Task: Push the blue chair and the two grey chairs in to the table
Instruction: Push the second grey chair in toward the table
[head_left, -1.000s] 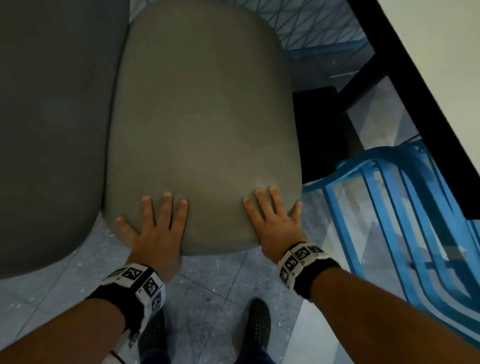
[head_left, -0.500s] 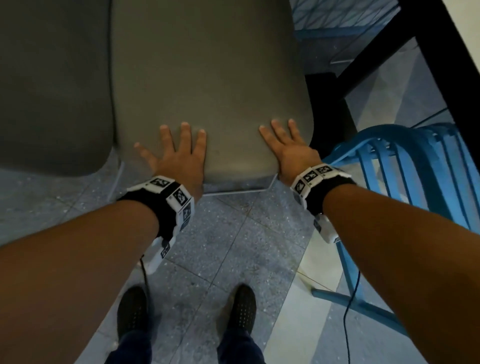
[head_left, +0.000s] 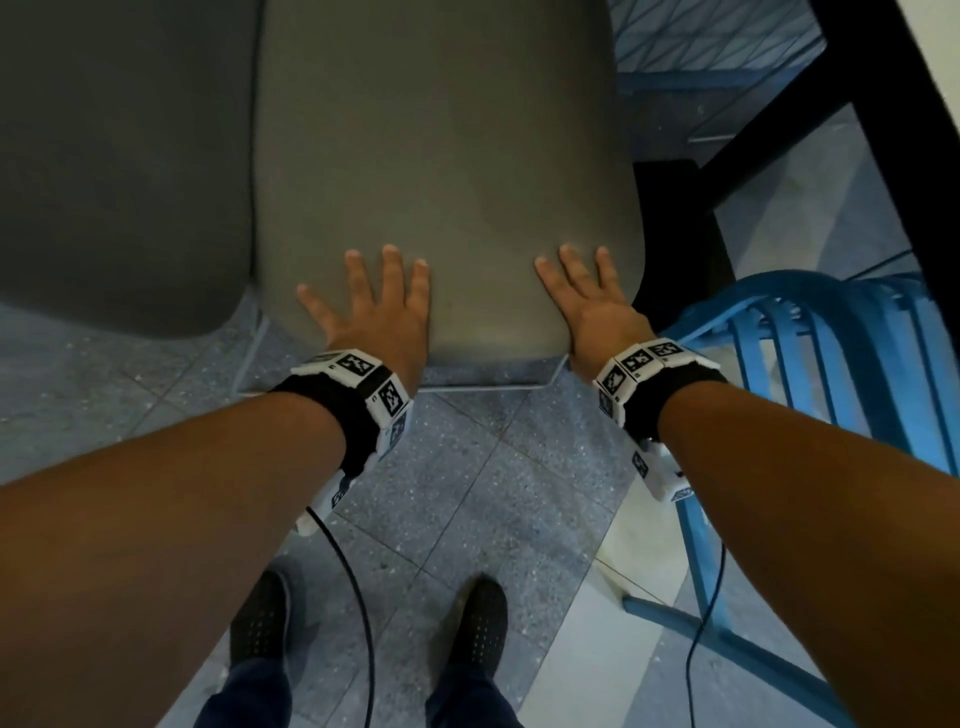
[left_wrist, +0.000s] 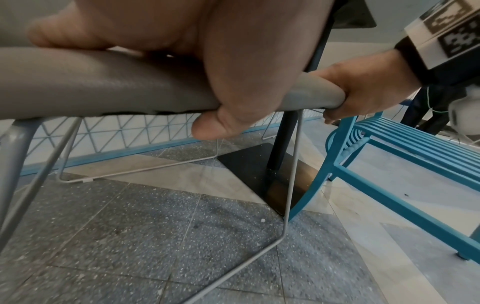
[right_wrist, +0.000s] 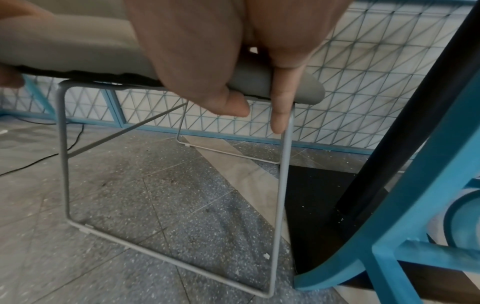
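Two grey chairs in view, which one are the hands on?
The lighter grey chair, next to the blue chair. Left hand and right hand press its back; the darker grey chair is untouched.

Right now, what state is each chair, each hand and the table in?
Light grey chair: upright, both hands on its back edge.
Dark grey chair: close beside it, untouched.
Blue chair: untouched.
Left hand: flat, thumb under the edge.
Right hand: flat, thumb under.
Table: mostly out of view.
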